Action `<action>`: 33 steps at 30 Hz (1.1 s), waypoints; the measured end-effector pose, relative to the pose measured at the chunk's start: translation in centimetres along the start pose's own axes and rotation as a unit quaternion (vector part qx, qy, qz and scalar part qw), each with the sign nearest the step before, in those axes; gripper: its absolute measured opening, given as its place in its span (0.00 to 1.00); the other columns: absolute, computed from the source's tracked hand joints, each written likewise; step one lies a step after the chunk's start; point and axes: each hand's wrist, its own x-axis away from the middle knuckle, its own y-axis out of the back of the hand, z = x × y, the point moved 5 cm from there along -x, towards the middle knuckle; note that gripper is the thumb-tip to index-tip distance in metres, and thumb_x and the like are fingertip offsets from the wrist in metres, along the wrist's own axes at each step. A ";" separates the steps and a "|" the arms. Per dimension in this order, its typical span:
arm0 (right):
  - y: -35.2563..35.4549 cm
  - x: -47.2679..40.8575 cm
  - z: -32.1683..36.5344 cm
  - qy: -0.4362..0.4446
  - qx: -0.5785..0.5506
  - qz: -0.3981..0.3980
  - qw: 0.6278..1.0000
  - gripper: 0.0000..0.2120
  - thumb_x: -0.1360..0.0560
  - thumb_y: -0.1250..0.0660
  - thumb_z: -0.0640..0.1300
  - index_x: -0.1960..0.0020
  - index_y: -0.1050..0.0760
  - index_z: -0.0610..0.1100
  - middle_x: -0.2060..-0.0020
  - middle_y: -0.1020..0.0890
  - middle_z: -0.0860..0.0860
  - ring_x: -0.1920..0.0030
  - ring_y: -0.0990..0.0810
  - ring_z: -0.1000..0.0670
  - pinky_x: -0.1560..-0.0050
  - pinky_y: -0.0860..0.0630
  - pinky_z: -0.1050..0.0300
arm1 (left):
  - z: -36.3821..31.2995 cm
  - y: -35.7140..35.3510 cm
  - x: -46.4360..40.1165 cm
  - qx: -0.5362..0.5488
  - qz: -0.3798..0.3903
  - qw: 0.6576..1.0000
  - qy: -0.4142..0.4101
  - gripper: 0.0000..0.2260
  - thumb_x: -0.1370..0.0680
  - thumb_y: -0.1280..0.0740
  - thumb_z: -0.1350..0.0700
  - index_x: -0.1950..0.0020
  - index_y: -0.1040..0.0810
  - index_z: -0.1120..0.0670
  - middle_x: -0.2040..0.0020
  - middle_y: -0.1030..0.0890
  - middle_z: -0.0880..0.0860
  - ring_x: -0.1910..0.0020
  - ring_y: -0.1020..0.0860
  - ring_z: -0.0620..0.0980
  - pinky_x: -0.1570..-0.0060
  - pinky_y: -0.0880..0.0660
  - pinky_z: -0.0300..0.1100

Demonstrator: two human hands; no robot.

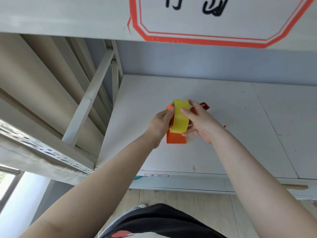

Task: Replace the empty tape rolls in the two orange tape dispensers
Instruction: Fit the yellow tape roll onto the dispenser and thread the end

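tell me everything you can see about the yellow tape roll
The yellow tape roll is a wide, full-looking ring of glossy, slightly translucent tape, standing on edge with its outer band facing the camera. It sits on an orange tape dispenser above the white shelf board. The left hand holds it from the left and the right hand from the right, thumb on its band. Its core is hidden.
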 end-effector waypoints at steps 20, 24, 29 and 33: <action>-1.4 1.3 -3.8 0.123 0.111 -0.072 0.984 0.30 0.26 0.30 0.52 0.28 0.38 0.52 0.42 0.24 0.55 0.45 0.23 0.52 0.46 0.25 0.56 | 3.7 1.1 1.7 0.019 -0.050 0.995 0.089 0.17 0.30 0.35 0.45 0.50 0.20 0.56 0.51 0.17 0.58 0.50 0.21 0.59 0.41 0.27 0.54; -0.7 0.7 -1.7 0.230 0.202 -0.078 0.949 0.18 0.28 0.28 0.47 0.38 0.23 0.48 0.46 0.22 0.55 0.44 0.25 0.56 0.47 0.31 0.66 | 3.5 1.0 1.4 -0.017 -0.075 0.991 0.113 0.21 0.32 0.34 0.40 0.54 0.21 0.57 0.56 0.19 0.56 0.56 0.23 0.55 0.50 0.28 0.48; 0.0 -1.0 -1.5 0.224 0.191 -0.074 0.953 0.11 0.28 0.29 0.51 0.49 0.18 0.46 0.55 0.16 0.56 0.51 0.18 0.56 0.48 0.24 0.59 | 3.0 0.9 1.2 -0.069 -0.123 0.979 0.144 0.24 0.31 0.34 0.34 0.53 0.23 0.55 0.57 0.25 0.54 0.57 0.28 0.53 0.54 0.34 0.45; 0.7 -1.9 -1.1 0.236 0.215 -0.115 0.941 0.12 0.27 0.30 0.53 0.57 0.17 0.44 0.66 0.18 0.57 0.62 0.19 0.56 0.60 0.26 0.60 | 2.6 0.8 0.9 -0.082 -0.126 0.977 0.152 0.24 0.29 0.34 0.33 0.55 0.27 0.55 0.56 0.27 0.54 0.57 0.29 0.53 0.54 0.34 0.45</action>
